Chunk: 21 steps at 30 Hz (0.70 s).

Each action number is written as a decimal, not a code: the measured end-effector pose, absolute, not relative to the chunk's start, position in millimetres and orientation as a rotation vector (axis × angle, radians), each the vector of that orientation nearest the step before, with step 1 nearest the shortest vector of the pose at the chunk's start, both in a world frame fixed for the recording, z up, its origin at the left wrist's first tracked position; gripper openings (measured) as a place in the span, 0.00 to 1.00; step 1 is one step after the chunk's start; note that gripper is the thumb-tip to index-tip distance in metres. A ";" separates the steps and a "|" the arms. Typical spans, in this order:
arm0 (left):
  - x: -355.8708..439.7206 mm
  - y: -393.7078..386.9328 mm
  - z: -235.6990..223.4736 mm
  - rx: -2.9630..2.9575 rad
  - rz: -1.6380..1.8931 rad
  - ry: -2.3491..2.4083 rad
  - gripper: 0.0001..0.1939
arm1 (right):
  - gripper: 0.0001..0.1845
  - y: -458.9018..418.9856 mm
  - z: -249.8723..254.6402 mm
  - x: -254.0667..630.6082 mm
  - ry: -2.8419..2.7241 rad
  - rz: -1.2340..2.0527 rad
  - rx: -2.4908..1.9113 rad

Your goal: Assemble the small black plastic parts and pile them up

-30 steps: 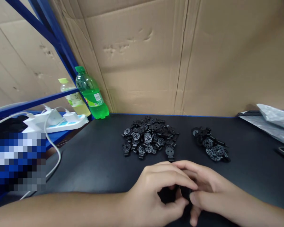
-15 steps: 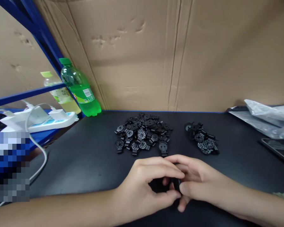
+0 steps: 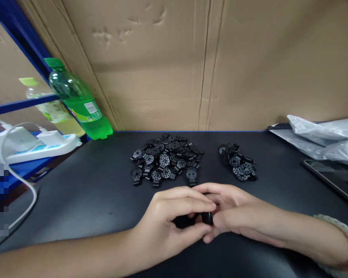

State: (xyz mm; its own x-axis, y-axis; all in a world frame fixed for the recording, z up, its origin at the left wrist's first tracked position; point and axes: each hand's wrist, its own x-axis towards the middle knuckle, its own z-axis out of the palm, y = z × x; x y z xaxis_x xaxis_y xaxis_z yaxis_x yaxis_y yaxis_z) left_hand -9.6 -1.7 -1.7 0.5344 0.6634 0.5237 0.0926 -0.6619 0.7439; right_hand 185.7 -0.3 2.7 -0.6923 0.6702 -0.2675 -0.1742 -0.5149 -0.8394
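Between my two hands is a small black plastic part, mostly covered by fingers. My left hand reaches it from the left, its thumb and fingertips closed on the part's edges. My right hand grips the same part from the right, thumb in front and fingers curled behind. Just beyond the hands lies a large pile of black round clips with holes in their discs and short tabs. A smaller heap of similar black clips sits to its right.
A green soda bottle leans at the back left, beside a pale-yellow drink bottle and a white power strip with cables. At right lie a dark tablet-like device and plastic bags. A cardboard wall stands behind the black table.
The view has shifted slightly right, so the scene sits further left. Both hands stay together on the black part, which shows at a slightly different angle. My right wrist's bracelet has come into view.
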 end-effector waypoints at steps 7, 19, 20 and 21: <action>-8.2 -1.8 -3.9 2.127 1.094 0.624 0.16 | 0.24 1.2 5.9 182.2 -1.172 2.182 -0.901; -4.8 -7.0 0.3 2.160 1.139 0.628 0.16 | 0.24 2.2 7.3 182.7 -1.194 2.226 -0.839; -4.9 -7.0 -0.3 2.153 1.134 0.631 0.16 | 0.24 2.0 7.1 182.6 -1.186 2.225 -0.834; -5.0 -7.1 -0.9 2.148 1.130 0.626 0.16 | 0.24 1.7 6.9 182.6 -1.181 2.224 -0.832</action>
State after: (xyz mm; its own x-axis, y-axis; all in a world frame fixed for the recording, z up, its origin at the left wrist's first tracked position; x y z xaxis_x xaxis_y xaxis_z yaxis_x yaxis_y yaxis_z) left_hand -5.0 -7.1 -0.9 0.5208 0.6538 0.5489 0.1194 -0.6925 0.7115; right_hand 182.6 1.7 6.9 -0.6976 0.6569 -0.2860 -0.1309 -0.5093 -0.8506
